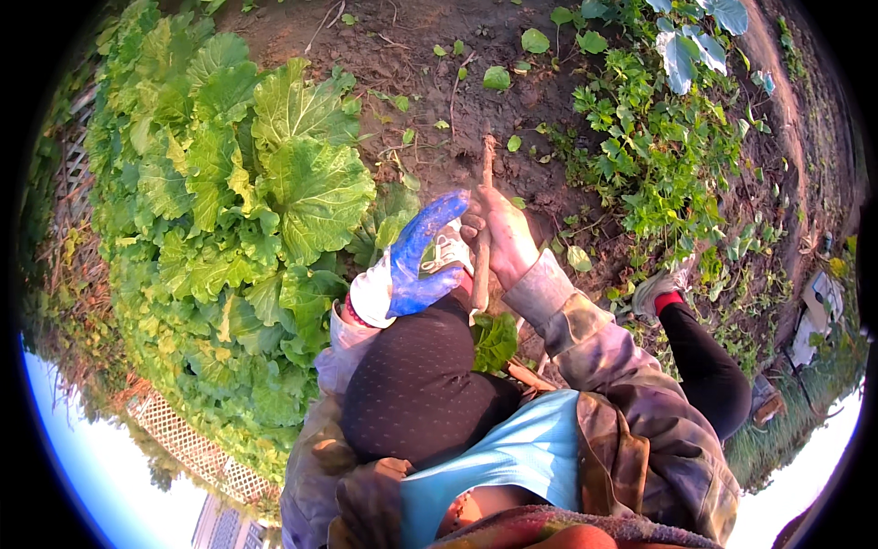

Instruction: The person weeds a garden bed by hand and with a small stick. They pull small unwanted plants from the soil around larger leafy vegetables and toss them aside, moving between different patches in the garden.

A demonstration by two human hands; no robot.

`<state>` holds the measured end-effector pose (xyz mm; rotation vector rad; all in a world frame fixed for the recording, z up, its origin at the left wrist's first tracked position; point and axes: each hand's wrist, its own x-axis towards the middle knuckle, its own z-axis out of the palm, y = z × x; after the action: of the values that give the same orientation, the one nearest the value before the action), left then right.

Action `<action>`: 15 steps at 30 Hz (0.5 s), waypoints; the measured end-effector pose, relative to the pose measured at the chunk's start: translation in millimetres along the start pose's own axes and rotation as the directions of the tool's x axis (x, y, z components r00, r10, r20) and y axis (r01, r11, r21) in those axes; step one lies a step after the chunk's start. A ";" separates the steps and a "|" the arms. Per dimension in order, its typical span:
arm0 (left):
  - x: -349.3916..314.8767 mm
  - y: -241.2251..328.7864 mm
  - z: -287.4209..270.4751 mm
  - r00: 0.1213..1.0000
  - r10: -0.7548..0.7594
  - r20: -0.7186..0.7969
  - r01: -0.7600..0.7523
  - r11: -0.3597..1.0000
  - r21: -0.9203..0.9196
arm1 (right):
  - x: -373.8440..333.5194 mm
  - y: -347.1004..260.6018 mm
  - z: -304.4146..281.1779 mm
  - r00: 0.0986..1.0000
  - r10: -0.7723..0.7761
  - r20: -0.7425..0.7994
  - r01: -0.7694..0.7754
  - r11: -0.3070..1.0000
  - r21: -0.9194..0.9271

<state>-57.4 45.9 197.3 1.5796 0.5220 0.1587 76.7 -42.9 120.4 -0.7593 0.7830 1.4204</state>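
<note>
A wooden stick [482, 270] stands nearly lengthwise before me, its far tip caked with soil. My right hand [508, 236], bare and dirty at the fingers, is closed around its middle. My left hand [403, 265] wears a blue-coated glove with a white cuff. Its thumb and fingers are spread in a C shape with nothing between them, and the fingertips come close to the right hand's fingers. Through that gap shows my laced shoe [448, 252]. Both hands are above my bent left knee [412, 366].
Large leafy green plants [311, 192] crowd the left side. Damp bare soil [412, 64] with scattered small leaves lies ahead. Low leafy plants [631, 137] grow at the right, near my other shoe [663, 284]. A lattice fence [187, 448] stands at the lower left.
</note>
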 end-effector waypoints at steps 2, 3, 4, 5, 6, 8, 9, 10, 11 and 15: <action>10.9 -10.7 7.2 0.992 0.101 0.081 -0.115 0.976 0.183 | 23.9 15.2 -10.2 0.999 0.046 0.018 -0.044 0.997 -0.061; 13.9 -3.8 4.8 0.986 0.121 0.117 -0.155 0.924 0.349 | 8.5 17.3 7.8 0.997 0.025 0.070 -0.021 0.998 -0.059; 21.6 3.0 3.1 0.973 0.147 0.177 -0.217 0.841 0.496 | 12.9 17.4 1.1 0.979 -0.011 0.205 0.026 0.997 -0.068; 20.6 -1.0 9.4 0.961 0.093 0.261 -0.219 0.831 0.511 | 19.6 24.0 -15.3 0.978 -0.011 0.209 0.019 0.999 -0.038; 19.6 -17.9 15.5 0.932 0.140 0.334 -0.313 0.775 0.549 | 27.9 23.2 -29.0 0.974 -0.014 0.226 0.018 1.000 -0.017; 14.9 -26.7 21.2 0.910 0.137 0.390 -0.368 0.700 0.612 | 14.3 14.1 -26.1 0.997 -0.005 0.071 0.010 0.998 -0.066; 18.5 -23.0 24.4 0.913 0.149 0.380 -0.372 0.689 0.622 | 13.7 9.4 -29.9 0.997 0.027 0.073 -0.022 0.998 -0.064; 22.8 -17.0 26.5 0.916 0.161 0.367 -0.373 0.677 0.634 | 12.4 6.7 -33.2 0.995 0.062 0.076 -0.057 0.996 -0.065; 25.7 -12.6 28.3 0.920 0.173 0.351 -0.372 0.665 0.648 | 9.7 6.8 -35.9 0.995 0.053 0.089 -0.050 0.998 -0.038; 28.9 -0.5 16.3 0.906 0.233 0.353 -0.408 0.699 0.587 | -5.6 -1.4 -34.9 0.976 0.093 0.199 -0.081 0.994 -0.068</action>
<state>-25.3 43.2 189.3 2.3462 0.0703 0.0330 77.5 -75.2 105.9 -0.6200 0.6254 1.5781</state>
